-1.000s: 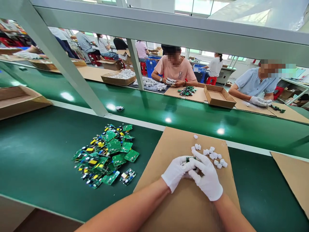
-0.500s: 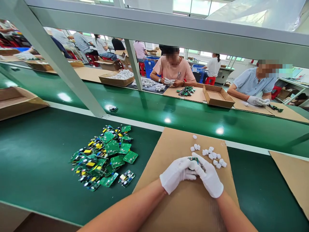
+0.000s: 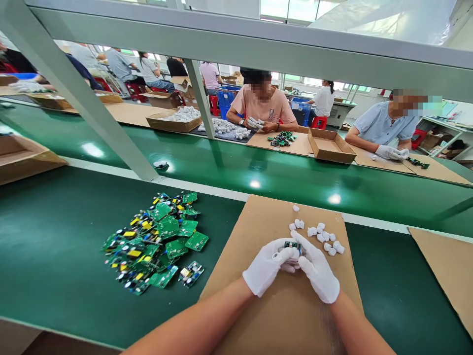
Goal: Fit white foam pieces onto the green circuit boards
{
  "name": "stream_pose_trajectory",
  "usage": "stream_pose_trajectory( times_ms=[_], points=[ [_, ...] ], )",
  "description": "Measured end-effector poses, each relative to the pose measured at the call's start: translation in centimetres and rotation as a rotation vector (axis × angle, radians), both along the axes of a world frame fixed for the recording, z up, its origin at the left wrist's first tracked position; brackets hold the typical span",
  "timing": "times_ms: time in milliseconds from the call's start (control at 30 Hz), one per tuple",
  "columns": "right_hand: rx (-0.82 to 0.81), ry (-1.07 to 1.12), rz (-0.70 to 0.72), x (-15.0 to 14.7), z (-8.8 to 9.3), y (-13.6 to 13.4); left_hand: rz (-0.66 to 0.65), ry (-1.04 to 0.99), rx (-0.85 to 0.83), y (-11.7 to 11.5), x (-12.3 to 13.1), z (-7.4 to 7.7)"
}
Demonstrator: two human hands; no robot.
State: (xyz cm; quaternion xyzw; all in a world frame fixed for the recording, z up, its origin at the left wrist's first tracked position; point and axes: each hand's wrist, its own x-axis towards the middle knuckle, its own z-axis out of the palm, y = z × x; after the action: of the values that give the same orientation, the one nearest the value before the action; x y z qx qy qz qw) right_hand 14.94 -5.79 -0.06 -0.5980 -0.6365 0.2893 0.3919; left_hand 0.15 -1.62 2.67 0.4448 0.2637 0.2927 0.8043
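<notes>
Both my hands wear white gloves and meet over a brown cardboard sheet (image 3: pixel 240 246). My left hand (image 3: pixel 265 266) and my right hand (image 3: pixel 318 272) are closed together on one small green circuit board (image 3: pixel 292 245), which shows between the fingertips. Just beyond the fingers lie several small white plastic parts (image 3: pixel 320 235) scattered on the cardboard. To the left, on the green bench top, sits a loose pile of green circuit boards (image 3: pixel 157 240) with yellow and black components.
A slanted grey frame post (image 3: pixel 86 101) rises from the bench at left. Behind runs a glossy green conveyor belt (image 3: pixel 281 177) carrying a small white item (image 3: pixel 161 165). Across it two people work at cardboard sheets beside an open box (image 3: pixel 330 147). Another cardboard sheet (image 3: pixel 445 271) lies at right.
My hands stay together on the board, with small finger shifts. The white item on the conveyor has travelled to the left. The view has drifted slightly.
</notes>
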Motion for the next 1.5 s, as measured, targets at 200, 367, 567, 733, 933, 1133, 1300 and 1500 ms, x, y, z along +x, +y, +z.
stream_pose_trajectory(
  times_ms=[200, 367, 567, 733, 933, 1133, 1300, 1500],
  points=[
    [-0.031, 0.150, -0.006, -0.1, 0.9, 0.1, -0.031, 0.047, 0.070, -0.2, 0.0, -0.3],
    [-0.046, 0.197, 0.007, 0.0, 0.9, 0.1, -0.050, -0.022, -0.003, 0.2, -0.1, -0.8],
    [-0.035, 0.209, -0.014, 0.0, 0.7, -0.1, -0.169, -0.143, -0.233, 0.7, -0.2, -1.1],
    [-0.037, 0.208, -0.036, 0.0, 0.8, -0.4, -0.209, -0.211, -0.329, 0.3, -0.2, -1.4],
    [-0.124, 0.172, -0.032, -0.5, 1.4, -0.3, -0.124, -0.224, -0.405, 0.1, -0.1, -2.3],
    [-0.098, 0.131, -0.038, -0.7, 0.8, -0.4, -0.140, -0.217, -0.383, 0.1, -0.2, -2.3],
    [-0.129, 0.276, 0.028, -0.1, 1.3, -0.3, -0.176, -0.176, -0.310, 0.3, -0.4, -1.1],
    [-0.123, 0.281, -0.021, -0.5, 1.1, -0.2, -0.186, -0.066, -0.215, 0.7, -0.5, -0.5]
  ],
)
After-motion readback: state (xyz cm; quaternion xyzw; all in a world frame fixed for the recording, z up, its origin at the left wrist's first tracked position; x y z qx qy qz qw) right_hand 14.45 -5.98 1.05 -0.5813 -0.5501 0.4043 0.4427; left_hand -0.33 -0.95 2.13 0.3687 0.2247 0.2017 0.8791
